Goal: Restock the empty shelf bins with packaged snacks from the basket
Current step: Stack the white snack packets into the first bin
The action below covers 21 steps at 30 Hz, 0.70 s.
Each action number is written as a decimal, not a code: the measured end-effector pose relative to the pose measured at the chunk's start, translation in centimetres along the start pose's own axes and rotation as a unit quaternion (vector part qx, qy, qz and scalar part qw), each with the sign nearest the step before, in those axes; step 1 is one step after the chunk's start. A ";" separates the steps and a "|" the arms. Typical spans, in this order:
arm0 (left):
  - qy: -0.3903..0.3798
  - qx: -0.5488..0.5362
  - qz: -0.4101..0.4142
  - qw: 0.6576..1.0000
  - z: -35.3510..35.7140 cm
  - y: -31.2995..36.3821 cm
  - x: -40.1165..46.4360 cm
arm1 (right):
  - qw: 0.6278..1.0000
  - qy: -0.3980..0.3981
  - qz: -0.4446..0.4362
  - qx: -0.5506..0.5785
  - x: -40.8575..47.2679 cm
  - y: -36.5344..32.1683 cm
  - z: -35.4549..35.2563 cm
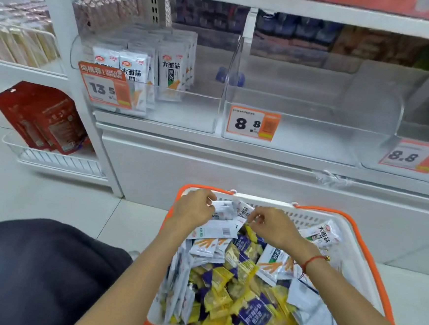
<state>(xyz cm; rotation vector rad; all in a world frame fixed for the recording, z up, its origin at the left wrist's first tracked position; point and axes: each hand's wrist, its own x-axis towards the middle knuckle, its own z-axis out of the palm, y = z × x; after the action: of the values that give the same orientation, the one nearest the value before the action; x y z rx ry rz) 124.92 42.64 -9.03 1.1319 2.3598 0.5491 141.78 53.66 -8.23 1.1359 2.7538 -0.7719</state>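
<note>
Two hands, left hand (196,207) and right hand (273,227), are pinching white flat snack packets (223,215) at twelve o'clock in the orange-rimmed white plastic basket (371,241); next, probably lifting them toward the clear empty shelf bin (311,129).

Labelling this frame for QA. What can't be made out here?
Head view only:
- Basket bottom: buried under packets.
- Packets between left hand and right hand: count hidden by fingers.
- Upper shelf goods: blurred.
- Small print on the 8.8 tag: too small.
</note>
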 end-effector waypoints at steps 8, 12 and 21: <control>-0.156 0.200 0.040 0.966 8.0 -4.0 -2.1 | 0.978 -0.142 0.056 -0.143 -2.8 5.8 7.8; -0.097 0.245 0.048 0.963 8.8 -4.3 -2.4 | 0.971 -0.127 0.100 -0.177 -4.1 7.8 9.9; -0.014 0.148 0.093 0.984 9.5 -4.0 -2.3 | 0.972 0.118 0.183 0.091 -4.4 8.7 10.8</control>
<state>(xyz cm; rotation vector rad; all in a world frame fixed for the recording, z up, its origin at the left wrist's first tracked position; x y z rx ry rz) 129.13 39.90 -18.35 1.4931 2.3804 0.2437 149.45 51.00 -20.29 1.8137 2.5609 -0.9015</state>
